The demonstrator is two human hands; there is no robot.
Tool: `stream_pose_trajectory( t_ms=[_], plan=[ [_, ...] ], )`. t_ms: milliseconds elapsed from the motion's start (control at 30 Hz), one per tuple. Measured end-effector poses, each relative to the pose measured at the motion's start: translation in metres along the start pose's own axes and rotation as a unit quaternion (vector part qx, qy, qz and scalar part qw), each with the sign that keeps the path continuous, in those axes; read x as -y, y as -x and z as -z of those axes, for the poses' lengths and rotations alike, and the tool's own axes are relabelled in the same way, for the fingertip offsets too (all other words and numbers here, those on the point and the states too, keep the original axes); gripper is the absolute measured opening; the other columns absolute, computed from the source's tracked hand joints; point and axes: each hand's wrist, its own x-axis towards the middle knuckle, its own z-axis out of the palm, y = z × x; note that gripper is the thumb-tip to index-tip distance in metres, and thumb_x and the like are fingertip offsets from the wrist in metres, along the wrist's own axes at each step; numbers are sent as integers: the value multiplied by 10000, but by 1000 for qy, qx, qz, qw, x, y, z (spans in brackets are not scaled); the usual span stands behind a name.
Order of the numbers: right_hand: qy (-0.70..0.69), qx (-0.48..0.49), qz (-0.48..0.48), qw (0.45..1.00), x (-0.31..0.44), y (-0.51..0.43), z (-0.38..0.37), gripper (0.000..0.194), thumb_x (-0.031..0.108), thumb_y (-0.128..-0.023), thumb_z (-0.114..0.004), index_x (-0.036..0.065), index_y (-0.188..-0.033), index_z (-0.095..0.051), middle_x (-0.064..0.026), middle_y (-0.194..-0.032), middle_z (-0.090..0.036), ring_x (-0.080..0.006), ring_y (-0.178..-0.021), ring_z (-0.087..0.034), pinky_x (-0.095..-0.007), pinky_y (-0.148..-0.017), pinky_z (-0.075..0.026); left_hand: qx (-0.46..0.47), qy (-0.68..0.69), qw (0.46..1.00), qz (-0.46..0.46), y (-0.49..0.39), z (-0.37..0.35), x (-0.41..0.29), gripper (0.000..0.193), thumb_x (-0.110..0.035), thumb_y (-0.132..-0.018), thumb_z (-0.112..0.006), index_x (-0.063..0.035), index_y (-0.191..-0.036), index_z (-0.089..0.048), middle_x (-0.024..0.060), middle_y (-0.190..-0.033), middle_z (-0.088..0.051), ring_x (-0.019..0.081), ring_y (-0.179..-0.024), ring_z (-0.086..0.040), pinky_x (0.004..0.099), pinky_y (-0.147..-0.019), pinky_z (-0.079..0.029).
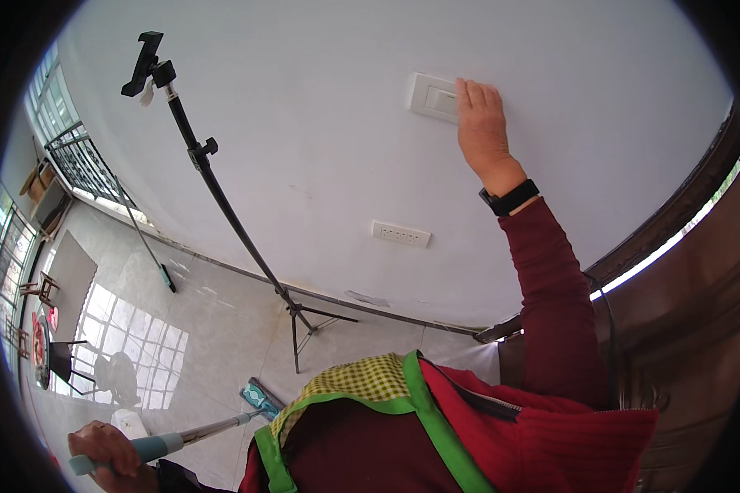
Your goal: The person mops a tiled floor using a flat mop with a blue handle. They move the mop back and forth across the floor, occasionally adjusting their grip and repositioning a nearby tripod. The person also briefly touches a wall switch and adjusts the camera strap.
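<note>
My left hand point(103, 455) is wrapped around the blue-green grip of a mop handle point(154, 447) at the lower left. Its metal pole runs to a flat mop head point(260, 397) on the tiled floor, partly hidden by my apron. Higher up, my right hand point(482, 120) lies with straight fingers over the right end of a white wall switch point(433, 95); whether a fingertip presses the rocker cannot be seen. A black band circles that wrist. Below the switch, a white multi-socket outlet point(401, 234) is set in the wall.
A black tripod with a phone clamp point(222, 197) stands by the wall. A long-handled broom point(168, 278) leans near the window railing. Farther left are a round table point(44, 356) and small wooden chairs point(44, 288). A brown door point(672, 345) borders the right.
</note>
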Motion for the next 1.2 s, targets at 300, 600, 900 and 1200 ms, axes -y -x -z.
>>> stream_pose_trajectory(
  t_ms=[300,600,900,1200],
  plan=[
    [-238,170,-38,955,74,-49,-44,339,10,-844,-474,-35,-1174,-537,-196,-992,-610,-325,-985,-550,-403,-902,-432,11,15,1000,19,-6,0,3,385,-381,-875,-575,-34,-845,-411,-11,-564,-316,42,-396,-303,165,-347,-252],
    [-303,120,31,945,119,-11,-6,203,68,-812,-551,43,-1009,-598,-108,-890,-622,-293,-887,-577,-381,-785,-449,19,14,1000,-2,-3,10,-5,345,-347,-882,-534,-35,-829,-396,-10,-555,-299,46,-408,-300,172,-353,-218],
    [-176,-51,75,980,22,-36,-25,282,26,-872,-452,-2,-1133,-554,-177,-1136,-584,-317,-1085,-538,-427,-907,-435,100,70,991,54,-9,-1,-7,340,-290,-863,-616,-69,-808,-364,-1,-578,-350,52,-409,-320,166,-350,-274],
    [-123,90,48,987,-1,-21,-38,408,31,-924,-317,-45,-1312,-417,-254,-1294,-476,-360,-1206,-457,-397,-1045,-367,102,39,993,48,-24,-23,-2,291,-294,-860,-562,-100,-768,-365,-13,-566,-336,52,-443,-300,169,-397,-229]
  ],
)
